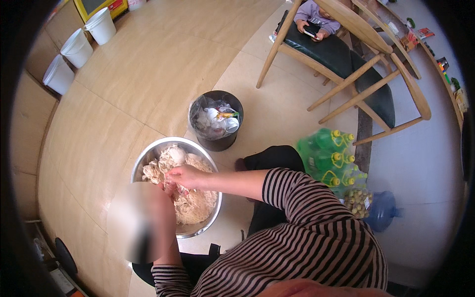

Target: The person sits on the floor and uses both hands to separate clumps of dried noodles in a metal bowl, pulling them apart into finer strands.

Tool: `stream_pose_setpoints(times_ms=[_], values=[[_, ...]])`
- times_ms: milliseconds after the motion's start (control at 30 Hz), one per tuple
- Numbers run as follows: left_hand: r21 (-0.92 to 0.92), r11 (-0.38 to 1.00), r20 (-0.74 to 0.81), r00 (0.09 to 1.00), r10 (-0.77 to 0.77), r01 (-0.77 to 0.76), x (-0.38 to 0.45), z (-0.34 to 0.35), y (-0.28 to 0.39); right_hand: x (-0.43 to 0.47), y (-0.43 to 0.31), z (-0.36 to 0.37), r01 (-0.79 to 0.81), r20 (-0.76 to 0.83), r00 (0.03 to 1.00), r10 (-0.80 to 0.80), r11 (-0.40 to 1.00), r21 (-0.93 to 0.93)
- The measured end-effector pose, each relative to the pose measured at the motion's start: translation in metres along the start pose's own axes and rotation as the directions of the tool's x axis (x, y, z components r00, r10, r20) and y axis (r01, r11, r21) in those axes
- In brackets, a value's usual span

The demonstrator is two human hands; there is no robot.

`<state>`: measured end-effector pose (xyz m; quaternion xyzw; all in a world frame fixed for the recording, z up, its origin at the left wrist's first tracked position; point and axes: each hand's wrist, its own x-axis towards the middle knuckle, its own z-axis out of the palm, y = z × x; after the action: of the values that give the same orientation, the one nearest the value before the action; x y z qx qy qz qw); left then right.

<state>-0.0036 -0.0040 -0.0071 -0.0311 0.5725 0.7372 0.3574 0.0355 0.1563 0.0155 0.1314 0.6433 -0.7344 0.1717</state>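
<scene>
A wide stainless steel bowl (pixel 219 208) stands on the floor, holding pale shredded food (pixel 195 208) that looks like shredded chicken, with larger rounded pieces (pixel 177 155) near its far side. Both hands are over the bowl, close together. My right hand (pixel 185 176) comes in from the right, thumb and fingers pinched on a pale strand of the food. Just below and left of it, my left hand (pixel 169 188) touches the food; its grip is partly hidden, and a blurred patch covers much of that wrist and forearm.
A black waste bin (pixel 237 131) with a plastic liner stands just beyond the bowl. Green bottles (pixel 323 157), a bag of small round items (pixel 358 202) and a blue water jug (pixel 380 211) are at right. Wooden chairs (pixel 323 55), a seated person (pixel 315 16) and several white buckets (pixel 77 48) stand farther off.
</scene>
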Motion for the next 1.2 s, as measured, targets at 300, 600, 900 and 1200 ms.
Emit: stream_pose_setpoints(times_ms=[300,600,900,1200], values=[[0.085,0.996,-0.055,0.998,0.042,-0.037,0.003,-0.007,-0.008,-0.005,-0.004,-0.003,0.014,-0.189,0.981,-0.038,0.992,-0.126],[0.186,0.978,-0.126,0.989,-0.072,0.095,-0.005,0.016,0.015,0.0,-0.002,-0.006,-0.028,-0.227,0.974,-0.02,0.978,-0.207],[0.29,0.957,-0.145,0.989,0.037,0.007,-0.011,0.016,0.017,-0.002,0.006,-0.004,0.112,-0.207,0.961,-0.183,0.942,-0.315],[0.083,0.996,-0.09,0.995,0.036,-0.029,-0.004,0.009,0.008,-0.003,0.0,-0.005,0.007,-0.231,0.97,-0.071,0.964,-0.265]])
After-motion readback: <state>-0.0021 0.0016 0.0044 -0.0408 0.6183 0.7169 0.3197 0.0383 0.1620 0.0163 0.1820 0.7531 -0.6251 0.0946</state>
